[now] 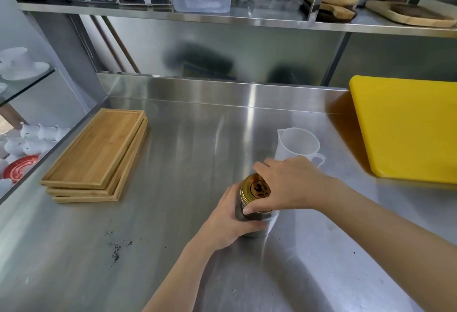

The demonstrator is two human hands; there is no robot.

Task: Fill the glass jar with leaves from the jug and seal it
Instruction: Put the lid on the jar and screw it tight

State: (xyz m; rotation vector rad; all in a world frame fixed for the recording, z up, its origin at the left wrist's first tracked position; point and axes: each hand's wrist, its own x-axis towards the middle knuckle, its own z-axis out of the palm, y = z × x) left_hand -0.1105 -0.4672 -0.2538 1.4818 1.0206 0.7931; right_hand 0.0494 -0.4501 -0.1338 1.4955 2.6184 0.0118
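Note:
A glass jar (pixel 257 222) with dark leaves inside stands upright on the steel counter (pixel 173 163). My left hand (pixel 230 220) wraps around its body from the left. A gold lid (pixel 254 188) with a dark emblem sits on the jar's mouth, and my right hand (pixel 289 185) grips the lid's rim from above and the right. Just behind my right hand stands a clear plastic jug (pixel 298 144), upright and looking empty, its handle to the right.
Stacked wooden trays (pixel 96 155) lie at the left. A yellow cutting board (pixel 408 128) lies at the right. Spilled leaf crumbs (pixel 116 245) dot the counter front left. White cups sit on glass shelves at far left; containers line the upper shelf.

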